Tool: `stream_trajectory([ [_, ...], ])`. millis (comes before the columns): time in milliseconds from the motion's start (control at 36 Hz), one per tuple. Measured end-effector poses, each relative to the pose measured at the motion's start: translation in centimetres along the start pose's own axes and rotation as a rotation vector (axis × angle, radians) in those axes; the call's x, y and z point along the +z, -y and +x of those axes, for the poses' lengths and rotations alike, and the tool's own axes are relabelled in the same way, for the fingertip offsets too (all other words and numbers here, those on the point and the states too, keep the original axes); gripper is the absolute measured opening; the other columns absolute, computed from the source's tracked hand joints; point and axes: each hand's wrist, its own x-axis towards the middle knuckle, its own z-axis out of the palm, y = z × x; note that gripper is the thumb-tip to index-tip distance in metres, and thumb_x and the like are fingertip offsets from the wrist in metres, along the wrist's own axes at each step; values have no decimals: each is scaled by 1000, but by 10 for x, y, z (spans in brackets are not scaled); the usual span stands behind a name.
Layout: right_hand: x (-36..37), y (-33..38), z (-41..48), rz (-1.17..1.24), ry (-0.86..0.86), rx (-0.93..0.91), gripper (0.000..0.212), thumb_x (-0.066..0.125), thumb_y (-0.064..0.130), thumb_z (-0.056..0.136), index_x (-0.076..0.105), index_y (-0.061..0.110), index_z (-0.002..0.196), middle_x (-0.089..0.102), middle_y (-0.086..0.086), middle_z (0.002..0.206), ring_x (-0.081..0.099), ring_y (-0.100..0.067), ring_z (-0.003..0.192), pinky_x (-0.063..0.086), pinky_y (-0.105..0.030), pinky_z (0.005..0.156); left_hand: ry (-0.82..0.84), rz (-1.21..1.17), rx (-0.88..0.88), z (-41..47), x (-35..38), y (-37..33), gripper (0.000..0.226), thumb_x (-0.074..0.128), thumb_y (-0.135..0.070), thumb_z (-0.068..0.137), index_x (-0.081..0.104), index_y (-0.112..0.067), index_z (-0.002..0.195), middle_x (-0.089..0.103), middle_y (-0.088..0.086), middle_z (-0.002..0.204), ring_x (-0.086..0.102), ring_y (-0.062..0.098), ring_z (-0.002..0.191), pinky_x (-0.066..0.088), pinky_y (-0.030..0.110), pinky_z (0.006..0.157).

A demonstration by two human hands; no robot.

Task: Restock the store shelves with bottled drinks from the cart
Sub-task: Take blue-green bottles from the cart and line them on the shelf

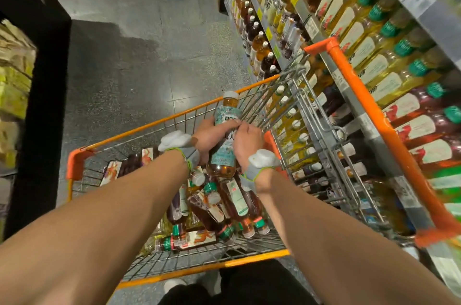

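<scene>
Your forearms [119, 204] reach over the cart [149, 127]; left hand [205, 138] and right hand [249, 142] both curl round one tea bottle [226, 115], above the heaped bottles [214, 207] inside. Much unloading seems left; shelves [374, 60] look mostly full.

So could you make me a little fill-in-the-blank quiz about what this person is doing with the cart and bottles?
1. The left hand and right hand together grip one amber plastic bottle whose cap is ____.
2. The wire shopping cart has a rim coloured ____.
3. The stocked metal shelves stand on the person's ____ side.
4. Other loose bottles lie ____ the cart.

Missing words: white; orange; right; inside.
</scene>
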Motion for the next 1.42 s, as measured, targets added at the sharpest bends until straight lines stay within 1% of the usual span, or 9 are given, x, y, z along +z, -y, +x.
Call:
stream_trajectory([
  [111, 11, -36, 1, -80, 24, 70, 30, 43, 16, 102, 67, -1, 105, 67, -24, 112, 59, -42, 103, 36, -38, 72, -89, 137, 42, 8, 1, 11, 34, 73, -37, 89, 67, -13, 112, 70, 11, 86, 67, 27, 80, 56, 41, 77],
  [222, 15, -79, -5, -310, 243, 131, 24, 54, 12, 94, 66, -1, 110, 66, -21, 115, 59, -39, 113, 42, -37, 82, -183, 231, 46, 22, 4, 18, 21, 69, -42, 91, 57, -25, 95, 59, 1, 75, 57, 20, 67, 41, 27, 58],
  [333, 16, -112, -9, -491, 362, 154, 37, 60, 21, 91, 59, 9, 126, 55, -18, 131, 53, -36, 121, 44, -37, 94, -187, 228, 23, 36, 15, 26, 53, 68, -46, 91, 55, -6, 123, 62, 13, 95, 58, 29, 82, 42, 31, 66],
  [444, 16, -135, -2, -594, 401, 172, 44, 58, 22, 92, 54, 12, 135, 45, -18, 142, 44, -37, 130, 39, -40, 102, -214, 299, 48, 50, 25, 39, 54, 68, -44, 92, 52, -11, 132, 62, 5, 104, 61, 23, 87, 39, 30, 66],
  [833, 33, -178, 37, -663, 515, 231, 41, 56, 26, 98, 53, 10, 136, 48, -17, 141, 45, -34, 133, 37, -39, 106, -204, 271, 21, 76, 45, 73, 47, 71, -39, 90, 55, -12, 126, 66, 3, 112, 62, 25, 98, 45, 32, 77],
  [1028, 37, -199, 36, -645, 709, 157, 58, 57, 22, 95, 40, 12, 150, 36, -10, 157, 36, -28, 143, 30, -40, 116, -175, 293, 19, 82, 48, 91, 37, 70, -38, 91, 48, -19, 115, 56, -13, 94, 53, 3, 81, 38, 19, 61],
  [1139, 47, -205, 32, -674, 632, 215, 51, 57, 30, 96, 47, 20, 145, 36, -14, 153, 34, -35, 141, 31, -44, 114, -167, 298, 3, 83, 46, 95, 50, 70, -41, 90, 50, -12, 127, 61, 1, 110, 59, 22, 96, 40, 28, 68],
  [1222, 54, -199, 28, -799, 428, 297, 37, 55, 37, 97, 59, 22, 131, 33, -12, 146, 37, -32, 133, 37, -39, 107, -148, 336, -6, 84, 43, 94, 66, 69, -46, 90, 45, -9, 138, 56, 2, 119, 56, 17, 91, 35, 20, 63],
  [1417, 56, -200, 29, -727, 232, 11, 47, 57, 19, 90, 42, 12, 135, 27, -18, 148, 33, -35, 135, 34, -38, 108, -141, 319, 8, 87, 36, 96, 84, 68, -53, 85, 36, -10, 149, 49, 5, 137, 42, 17, 112, 34, 31, 89],
])
